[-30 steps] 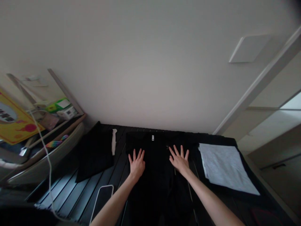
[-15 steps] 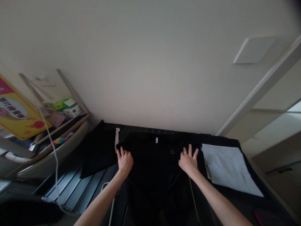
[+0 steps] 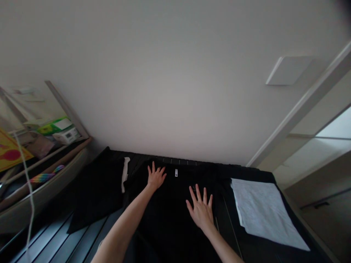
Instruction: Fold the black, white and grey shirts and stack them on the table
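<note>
A black garment [image 3: 172, 204] lies spread across the dark slatted surface, with a small white label [image 3: 176, 172] near its far edge. My left hand [image 3: 156, 177] rests flat on the garment near that far edge, fingers spread, holding nothing. Nearer the middle, my right hand [image 3: 201, 210] presses flat on the black fabric, also with its fingers apart. To the left lies a second black cloth [image 3: 95, 193] with a white strip [image 3: 125, 174] beside it. A pale grey cloth [image 3: 265, 213] lies flat on black fabric at the right.
The dark slatted surface [image 3: 82, 233] meets a white wall [image 3: 164, 91] at the far side. At the left stands a beige bin [image 3: 41, 191] holding a rainbow-striped item [image 3: 46, 177], with a white cable [image 3: 29, 197] hanging nearby. A door frame [image 3: 298, 113] rises at the right.
My left hand has slid toward the garment's far edge and inward. My right hand has moved nearer to me and inward. The view has shifted slightly.
</note>
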Demonstrator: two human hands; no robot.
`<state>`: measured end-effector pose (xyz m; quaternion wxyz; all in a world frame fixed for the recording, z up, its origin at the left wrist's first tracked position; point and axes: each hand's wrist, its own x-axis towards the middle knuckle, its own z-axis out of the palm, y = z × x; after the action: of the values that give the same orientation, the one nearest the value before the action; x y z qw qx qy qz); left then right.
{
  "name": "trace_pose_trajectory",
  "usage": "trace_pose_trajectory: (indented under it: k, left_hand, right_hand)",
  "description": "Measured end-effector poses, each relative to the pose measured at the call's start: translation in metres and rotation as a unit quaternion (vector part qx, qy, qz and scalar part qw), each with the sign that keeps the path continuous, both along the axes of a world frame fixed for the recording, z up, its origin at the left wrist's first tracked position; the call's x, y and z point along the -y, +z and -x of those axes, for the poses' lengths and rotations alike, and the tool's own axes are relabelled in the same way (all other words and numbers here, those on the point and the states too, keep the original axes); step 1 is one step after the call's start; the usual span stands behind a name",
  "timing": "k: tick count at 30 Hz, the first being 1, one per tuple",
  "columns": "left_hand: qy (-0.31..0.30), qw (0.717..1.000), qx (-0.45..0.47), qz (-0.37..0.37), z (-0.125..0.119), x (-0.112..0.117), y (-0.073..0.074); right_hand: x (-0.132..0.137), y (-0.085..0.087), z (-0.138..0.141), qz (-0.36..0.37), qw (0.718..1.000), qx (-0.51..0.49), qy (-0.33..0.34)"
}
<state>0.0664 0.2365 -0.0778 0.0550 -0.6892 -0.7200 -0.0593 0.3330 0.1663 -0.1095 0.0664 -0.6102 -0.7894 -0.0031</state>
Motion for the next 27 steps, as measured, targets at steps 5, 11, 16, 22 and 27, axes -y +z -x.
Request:
trace_pose_trajectory:
  k: [5,11,16,22,27]
  left_hand:
    - [0.009,0.997,-0.012,-0.078,0.026,-0.050,0.023]
    - [-0.127,0.986,0.020,-0.105,0.018,-0.068,0.025]
    - [-0.209,0.974,0.039,-0.078,-0.039,-0.043,0.004]
    - [-0.323,0.944,0.068,0.002,-0.110,-0.044,-0.016]
    - [-0.139,0.986,0.085,0.032,-0.123,-0.080,-0.022]
  right_hand:
    - [-0.002,0.002,0.002,-0.001,1.000,-0.002,0.001]
    - [-0.003,0.005,0.003,0.005,1.000,-0.006,-0.001]
    - [-0.002,0.007,0.004,0.001,1.000,-0.005,-0.002]
    - [-0.005,0.004,0.003,0.022,1.000,-0.011,-0.002]
    - [-0.007,0.007,0.003,0.029,0.999,-0.027,-0.005]
